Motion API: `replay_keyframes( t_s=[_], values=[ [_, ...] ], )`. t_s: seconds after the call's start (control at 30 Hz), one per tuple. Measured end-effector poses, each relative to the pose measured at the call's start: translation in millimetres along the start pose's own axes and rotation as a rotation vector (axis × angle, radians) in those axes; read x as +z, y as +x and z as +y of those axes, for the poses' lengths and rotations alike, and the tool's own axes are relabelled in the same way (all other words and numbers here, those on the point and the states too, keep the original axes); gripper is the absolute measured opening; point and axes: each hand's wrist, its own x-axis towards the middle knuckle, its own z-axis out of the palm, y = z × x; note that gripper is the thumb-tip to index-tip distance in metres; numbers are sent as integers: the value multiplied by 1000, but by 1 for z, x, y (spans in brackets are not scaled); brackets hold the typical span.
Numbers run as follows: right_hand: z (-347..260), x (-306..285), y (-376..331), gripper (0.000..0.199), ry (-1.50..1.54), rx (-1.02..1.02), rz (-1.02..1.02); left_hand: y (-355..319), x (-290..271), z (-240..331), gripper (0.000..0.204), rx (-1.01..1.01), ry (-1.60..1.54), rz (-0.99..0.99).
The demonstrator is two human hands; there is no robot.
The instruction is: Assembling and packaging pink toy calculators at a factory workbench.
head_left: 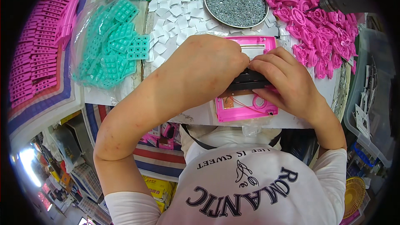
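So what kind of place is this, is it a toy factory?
Probably a small assembly workshop. Both hands work on one pink plastic frame, with a round tray of tiny metal screws, a heap of pink wheel-shaped parts and a bag of teal keypads nearby.

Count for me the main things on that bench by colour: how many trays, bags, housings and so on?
Pink housing under both hands: 1
Pink wheel-part heap: 1
Teal keypad bag: 1
Round metal screw tray: 1
White square-piece scatter: 1
Grey power screwdriver: 1
Total: 6; loose pieces too many to count.

Pink casing (pixel 246 110), teal keypads (pixel 112 50), silver screws (pixel 236 1).
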Motion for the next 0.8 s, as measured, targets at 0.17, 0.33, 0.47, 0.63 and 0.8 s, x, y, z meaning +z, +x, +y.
replay_keyframes(
  t_s=[0.17, 0.33, 0.47, 0.63, 0.8],
  values=[
    [0, -1, 2, 60, -21, -20, -9, 1, 0, 2, 8, -26, 30, 53],
    [-1, -1, 1, 58, -25, -3, -19, -3, 5, -4, 10, 12, -89, 73],
    [-3, -3, 5, 54, -29, 30, -94, -5, 11, -9, 12, 58, -142, 104],
    [-5, -10, 13, 47, -61, 16, -181, -14, 18, -2, 16, 3, -189, 162],
    [-16, -16, 15, 38, -208, 22, -318, -32, 34, 14, 19, -166, -304, 300]
  ],
)
